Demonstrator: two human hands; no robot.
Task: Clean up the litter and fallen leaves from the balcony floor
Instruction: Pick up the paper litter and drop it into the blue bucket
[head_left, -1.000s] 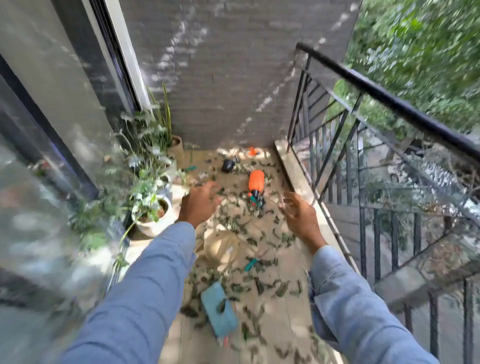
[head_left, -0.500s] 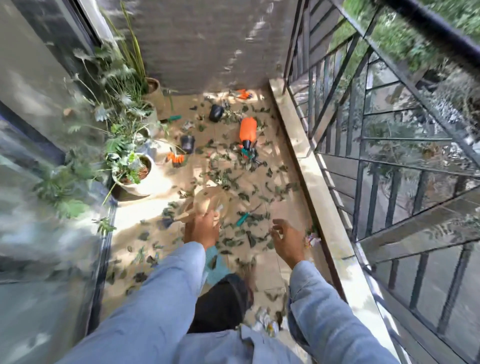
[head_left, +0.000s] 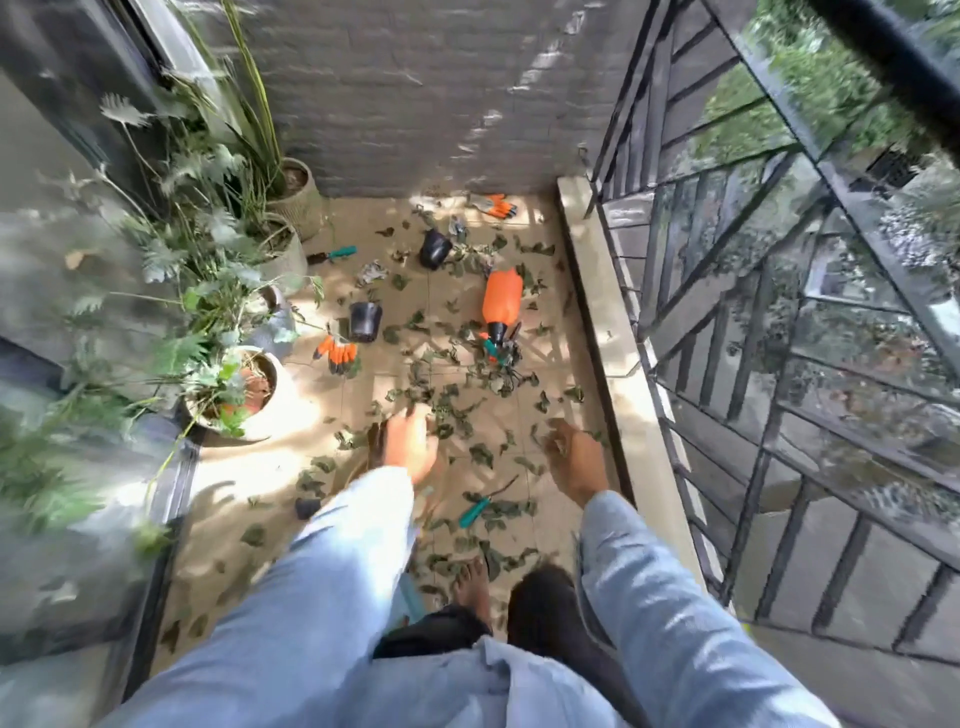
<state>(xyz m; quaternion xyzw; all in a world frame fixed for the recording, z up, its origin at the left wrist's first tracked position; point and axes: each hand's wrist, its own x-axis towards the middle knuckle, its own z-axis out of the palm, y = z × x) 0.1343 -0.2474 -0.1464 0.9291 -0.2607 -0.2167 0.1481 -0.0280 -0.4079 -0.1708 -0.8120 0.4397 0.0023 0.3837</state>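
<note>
So on the far left you've got a row of leafy green potted plants, the nearest in a round cream ceramic pot (head_left: 270, 395), parked tight against the glass door, which makes sense since it keeps the walkway free. Just right of them sit gardening bits that look dropped mid-job: a pair of orange-fingered grey gloves (head_left: 336, 354), a small black plastic nursery pot (head_left: 365, 321) and a teal-handled trowel (head_left: 332, 254) further back.

The left hand (head_left: 410, 447) is low over the floor with fingers loosely spread, holding nothing I can make out. It's pretty motion-blurred though, so take that with a grain of salt. The scattered green fallen leaves (head_left: 457, 410) cover the middle of the beige tiled balcony floor (head_left: 540, 374), thickest right between and ahead of both hands, plus crumpled paper litter (head_left: 372, 272) near the back.

A teal-handled hand tool (head_left: 480, 506) lies between the arms, and an orange plastic spray bottle (head_left: 501, 304) lies on its side beyond.

The right hand (head_left: 571, 462) hangs with fingers curled; there may be a leaf in the fingertips, can't tell for sure.

Far right: a pale stone ledge (head_left: 608, 364) and black metal railing (head_left: 727, 291), trees beyond. Grey brick wall (head_left: 415, 93) closes the end. Narrow space, dappled sun.
</note>
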